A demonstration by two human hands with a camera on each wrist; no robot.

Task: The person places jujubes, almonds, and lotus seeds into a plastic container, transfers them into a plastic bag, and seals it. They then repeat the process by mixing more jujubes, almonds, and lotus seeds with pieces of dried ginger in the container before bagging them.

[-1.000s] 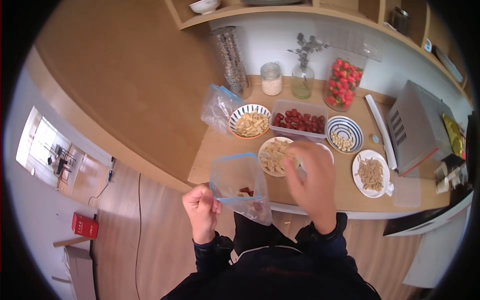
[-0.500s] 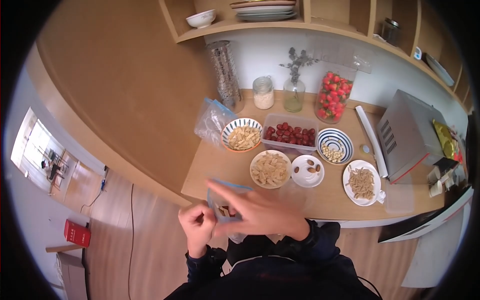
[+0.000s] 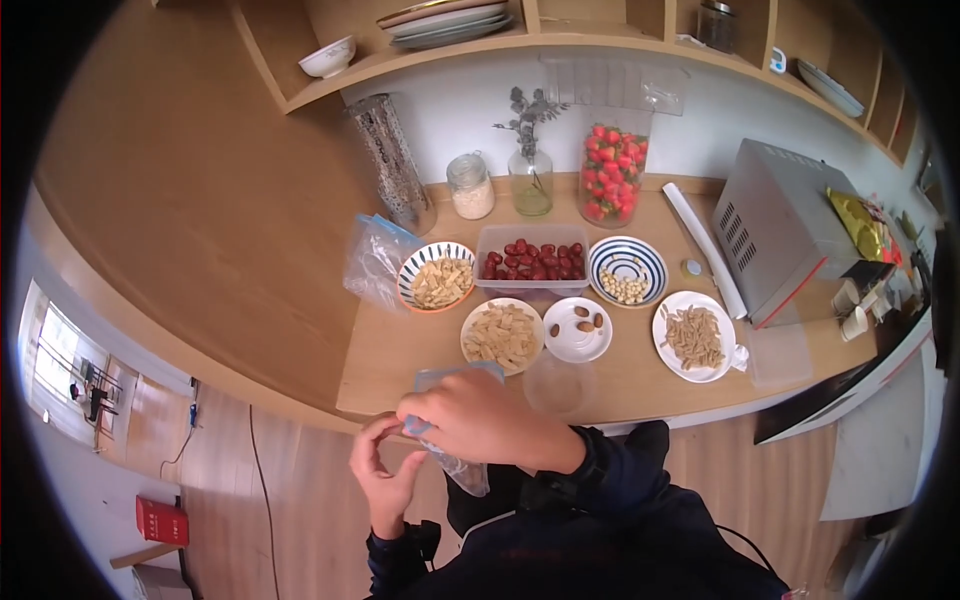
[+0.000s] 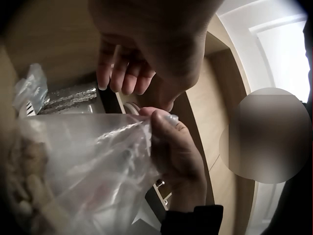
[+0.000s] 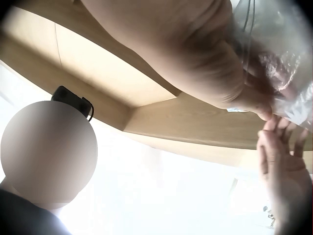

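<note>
A clear zip bag with a blue top band [image 3: 462, 474] hangs below the hands at the counter's front edge. My right hand [image 3: 485, 418] pinches its top edge; in the left wrist view the fingers of that hand [image 4: 177, 159] grip a gathered corner of the bag [image 4: 105, 161]. Close beside that corner, my left hand [image 3: 387, 480] has its thumb and fingers apart. Its fingers hang loosely bent above the bag in the left wrist view [image 4: 146, 54]. The bag's contents are mostly hidden by the right hand in the head view.
Behind the bag stand a bowl of pale slices [image 3: 503, 338], a small plate with several nuts [image 3: 578, 345], a tub of red dates [image 3: 533, 262], a striped bowl [image 3: 628, 272] and a plate of tan pieces [image 3: 694, 337]. An oven [image 3: 790, 225] stands right.
My right hand has come from above the small plate to the bag and now pinches it. The left hand has let go of the bag and its fingers have spread. The head view has shifted.
</note>
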